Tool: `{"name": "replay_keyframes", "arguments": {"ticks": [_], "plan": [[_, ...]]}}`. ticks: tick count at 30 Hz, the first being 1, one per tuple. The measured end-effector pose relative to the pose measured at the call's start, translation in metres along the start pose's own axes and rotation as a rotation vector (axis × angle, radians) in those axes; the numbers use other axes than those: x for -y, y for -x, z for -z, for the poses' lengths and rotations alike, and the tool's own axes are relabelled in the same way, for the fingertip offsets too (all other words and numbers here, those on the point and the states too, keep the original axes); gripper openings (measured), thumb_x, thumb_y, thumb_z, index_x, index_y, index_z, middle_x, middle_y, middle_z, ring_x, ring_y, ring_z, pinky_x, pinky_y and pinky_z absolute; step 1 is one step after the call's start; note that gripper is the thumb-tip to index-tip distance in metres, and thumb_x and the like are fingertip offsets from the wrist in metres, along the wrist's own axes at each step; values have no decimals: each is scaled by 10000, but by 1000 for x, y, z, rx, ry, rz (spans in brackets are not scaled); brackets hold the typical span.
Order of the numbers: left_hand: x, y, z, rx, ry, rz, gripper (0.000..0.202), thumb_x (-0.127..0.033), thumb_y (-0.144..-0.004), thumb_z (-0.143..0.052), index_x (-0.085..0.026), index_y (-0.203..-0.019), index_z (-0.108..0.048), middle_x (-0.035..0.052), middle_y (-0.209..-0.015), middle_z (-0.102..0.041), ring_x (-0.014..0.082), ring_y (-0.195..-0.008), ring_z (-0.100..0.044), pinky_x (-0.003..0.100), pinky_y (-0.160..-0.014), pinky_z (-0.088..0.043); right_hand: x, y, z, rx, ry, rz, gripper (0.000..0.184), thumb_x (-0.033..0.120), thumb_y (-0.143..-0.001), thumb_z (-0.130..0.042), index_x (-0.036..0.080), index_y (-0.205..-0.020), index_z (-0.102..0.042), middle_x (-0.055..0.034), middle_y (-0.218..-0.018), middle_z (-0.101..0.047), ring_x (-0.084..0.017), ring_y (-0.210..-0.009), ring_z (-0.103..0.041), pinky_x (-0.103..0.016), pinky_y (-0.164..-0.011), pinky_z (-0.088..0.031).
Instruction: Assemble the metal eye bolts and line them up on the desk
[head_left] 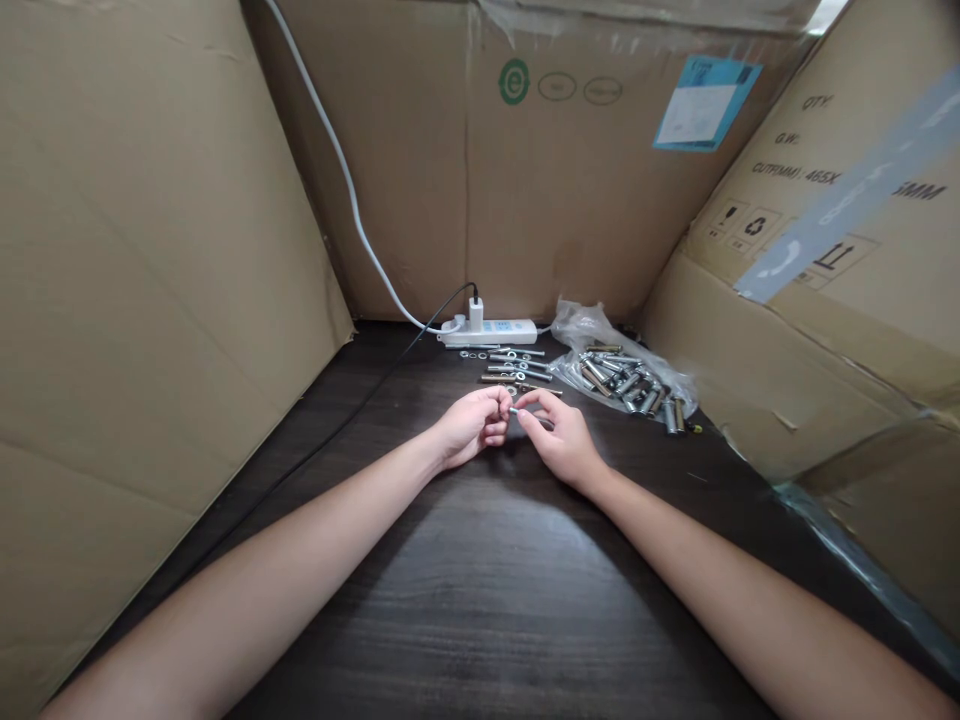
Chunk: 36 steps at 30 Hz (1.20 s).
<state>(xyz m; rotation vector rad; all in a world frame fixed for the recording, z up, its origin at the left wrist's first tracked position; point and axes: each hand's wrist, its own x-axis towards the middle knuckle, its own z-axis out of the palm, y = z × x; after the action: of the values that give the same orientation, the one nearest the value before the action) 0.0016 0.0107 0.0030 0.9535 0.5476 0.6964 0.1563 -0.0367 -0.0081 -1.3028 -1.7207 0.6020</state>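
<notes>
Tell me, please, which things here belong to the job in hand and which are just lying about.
Likely in use:
Small metal piece, between left hand and right hand
Loose fasteners and washers
Plastic bag of metal parts

Apparently just lying about:
Power strip
White cord
Black cable
Cardboard boxes

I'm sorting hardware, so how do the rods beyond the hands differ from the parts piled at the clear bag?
The rods look long and slim; the parts look shorter and thicker. The rods lie spread out, roughly side by side, on the table; the parts are jumbled in a heap at the bag. Both look metallic, mixing silver and gold tones.
</notes>
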Motion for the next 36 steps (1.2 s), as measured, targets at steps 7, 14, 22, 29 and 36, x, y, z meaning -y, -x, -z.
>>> {"name": "replay_keyframes", "arguments": {"ticks": [7,14,22,29,36], "plan": [[0,0,3,24,52,19,173,-3,-521,-390,-138,-629,-406,-29,-584,-380,31,-409,-298,154,-406,-234,-1,-1,0,-5,18,7,206,354,-843,-496,169,-881,-578,32,-600,-514,-92,-496,-421,-220,-517,-328],[-2,0,2,39,46,20,211,21,-514,-392,-143,-647,-393,-18,-619,-418,38,-431,-335,156,-414,-256,-2,-1,-1,-1,8,8,194,342,-840,-501,169,-882,-579,16,-651,-569,-100,-522,-465,-223,-538,-353],[-2,1,2,26,34,-3,113,-36,-658,-425,-143,-693,-425,-18,-633,-421,42,-458,-351,155,-442,-273,-1,-2,0,-4,15,9,196,342,-837,-499,170,-873,-587,15,-649,-569,-102,-527,-464,-225,-546,-355],[-3,2,-5,34,30,35,72,-107,-701,-429,-157,-682,-380,-45,-586,-334,35,-427,-282,141,-420,-216,3,-1,0,12,-6,5,172,317,-831,-491,169,-878,-565,49,-560,-477,-89,-475,-380,-222,-512,-306],[-4,4,-9,47,14,55,50,-158,-730,-424,-172,-715,-378,-54,-595,-309,34,-416,-239,138,-406,-192,3,2,2,46,-48,1,141,178,-757,-454,187,-891,-496,75,-539,-432,-85,-462,-354,-208,-499,-280]]}}
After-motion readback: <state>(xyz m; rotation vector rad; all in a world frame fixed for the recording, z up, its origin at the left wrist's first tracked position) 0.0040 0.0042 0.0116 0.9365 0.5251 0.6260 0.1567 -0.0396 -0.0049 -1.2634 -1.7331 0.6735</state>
